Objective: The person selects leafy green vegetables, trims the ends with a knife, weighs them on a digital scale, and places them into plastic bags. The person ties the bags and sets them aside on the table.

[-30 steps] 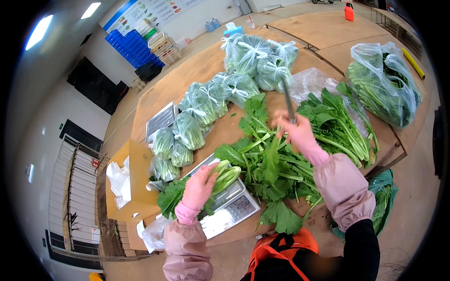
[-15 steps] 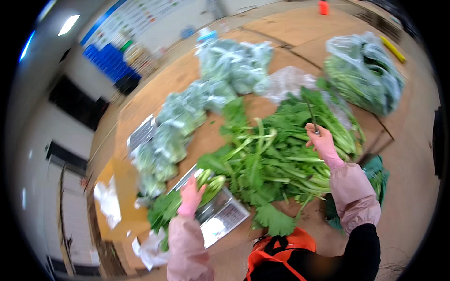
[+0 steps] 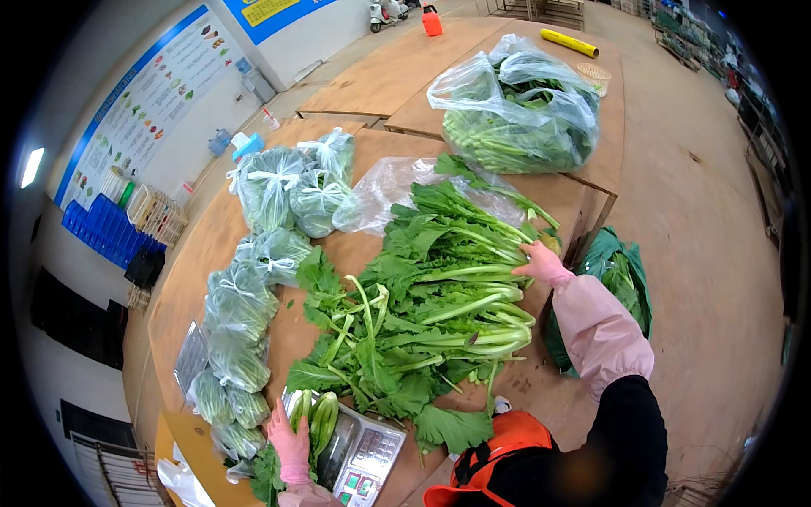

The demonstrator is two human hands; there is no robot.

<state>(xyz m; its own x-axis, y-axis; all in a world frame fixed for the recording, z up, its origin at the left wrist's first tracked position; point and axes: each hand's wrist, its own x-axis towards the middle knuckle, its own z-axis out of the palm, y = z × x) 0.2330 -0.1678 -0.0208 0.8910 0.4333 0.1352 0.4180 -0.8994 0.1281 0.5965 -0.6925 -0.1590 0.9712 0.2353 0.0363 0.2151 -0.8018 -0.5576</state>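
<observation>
Pink-gloved, my left hand (image 3: 290, 444) has its fingers and thumb around part of a bunch of leafy greens (image 3: 323, 420). This bunch lies on a silver digital scale (image 3: 377, 448) at the lower left. My right hand (image 3: 543, 264), also pink-gloved, reaches to the stalk ends of a large loose pile of leafy greens (image 3: 431, 291), its fingers closing on a pale green stalk. The far side of its grip is hidden. No knife shows in my right hand.
Tied clear bags of greens (image 3: 241, 300) line the left. A large open bag of greens (image 3: 519, 118) stands at the back, near a yellow roll (image 3: 569, 42) and small basket (image 3: 594, 78). Crumpled clear plastic (image 3: 380, 193) lies behind the pile; a green sack (image 3: 621, 275) is at the right.
My view has swung to the right. My right hand, which held up a knife, is now down at the pile's stalks. My left hand stays at the bunch on the scale.
</observation>
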